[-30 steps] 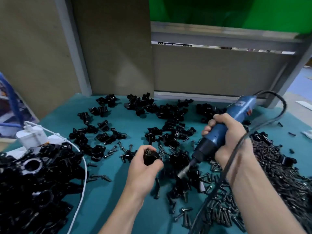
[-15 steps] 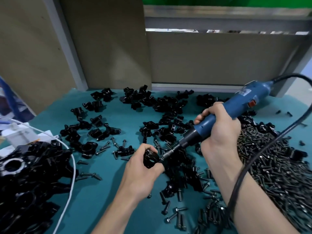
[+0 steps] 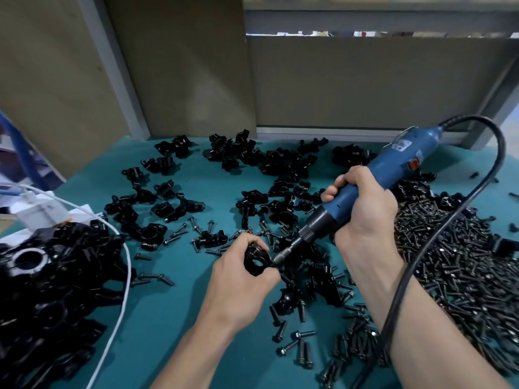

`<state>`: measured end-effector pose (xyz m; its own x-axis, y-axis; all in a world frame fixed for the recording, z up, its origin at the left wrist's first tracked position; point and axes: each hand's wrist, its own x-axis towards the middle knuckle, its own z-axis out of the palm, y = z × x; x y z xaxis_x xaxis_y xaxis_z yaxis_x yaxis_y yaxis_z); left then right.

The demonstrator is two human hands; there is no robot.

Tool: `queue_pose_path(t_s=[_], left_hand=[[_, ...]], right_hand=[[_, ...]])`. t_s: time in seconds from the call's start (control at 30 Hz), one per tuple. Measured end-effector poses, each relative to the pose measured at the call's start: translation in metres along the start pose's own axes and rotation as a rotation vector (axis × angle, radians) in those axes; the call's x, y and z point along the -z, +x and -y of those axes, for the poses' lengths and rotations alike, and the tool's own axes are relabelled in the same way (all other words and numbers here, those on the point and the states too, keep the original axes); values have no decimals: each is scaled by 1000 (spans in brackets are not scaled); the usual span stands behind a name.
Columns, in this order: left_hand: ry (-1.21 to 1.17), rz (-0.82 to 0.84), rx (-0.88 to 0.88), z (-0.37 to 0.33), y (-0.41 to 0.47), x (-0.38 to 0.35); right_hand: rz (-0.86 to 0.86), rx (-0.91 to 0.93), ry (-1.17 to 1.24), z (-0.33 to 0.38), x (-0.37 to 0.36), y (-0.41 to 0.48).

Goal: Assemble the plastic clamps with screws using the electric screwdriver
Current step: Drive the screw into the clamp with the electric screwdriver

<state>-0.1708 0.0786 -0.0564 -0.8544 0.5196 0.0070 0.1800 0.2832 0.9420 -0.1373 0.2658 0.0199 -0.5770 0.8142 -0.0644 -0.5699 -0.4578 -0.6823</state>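
Left hand (image 3: 238, 282): bare, ungloved; forearm bare down to the lower frame edge. Right hand (image 3: 365, 211): bare, ungloved; forearm likewise bare to the frame edge.

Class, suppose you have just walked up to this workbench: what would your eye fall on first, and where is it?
The blue electric screwdriver, gripped in the right hand at centre right, stands out most, its bit meeting a black clamp held in the left hand. A broad heap of dark screws covers the right side of the teal table, and a pile of black parts fills the near left.
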Motion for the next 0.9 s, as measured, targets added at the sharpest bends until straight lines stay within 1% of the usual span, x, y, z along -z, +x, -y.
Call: queue_pose_path(t_s=[0.3, 0.9], left_hand=[[14, -22, -3, -2, 2, 1], [-60, -62, 2, -4, 3, 2]], right_hand=[[55, 28, 5, -1, -1, -4], [29, 20, 46, -7, -1, -6]])
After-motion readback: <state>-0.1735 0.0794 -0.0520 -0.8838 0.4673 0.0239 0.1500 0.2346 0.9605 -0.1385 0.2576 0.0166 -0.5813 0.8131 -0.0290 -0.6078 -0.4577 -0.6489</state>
